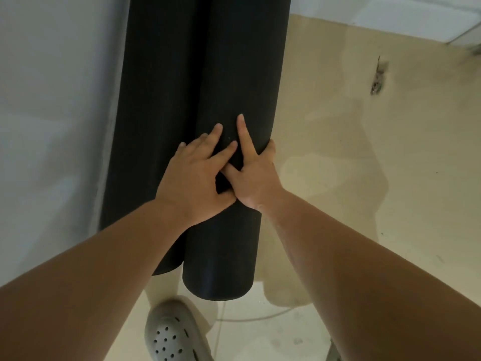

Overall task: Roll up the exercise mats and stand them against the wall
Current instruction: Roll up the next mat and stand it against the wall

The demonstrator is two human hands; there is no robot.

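Two black rolled mats upright by the wall, both hands on the nearer one.
Front mat roll: smooth matte cylinder, base on glossy beige floor, touching second roll at the wall. Left hand flat, fingers spread; right hand curls round its right edge. Open floor rightward.

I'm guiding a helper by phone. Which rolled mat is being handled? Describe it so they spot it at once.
Against the pale wall on the left stand two black rolled mats. Pick the right-hand roll, under the left hand and right hand. Its neighbour sits between it and the wall.
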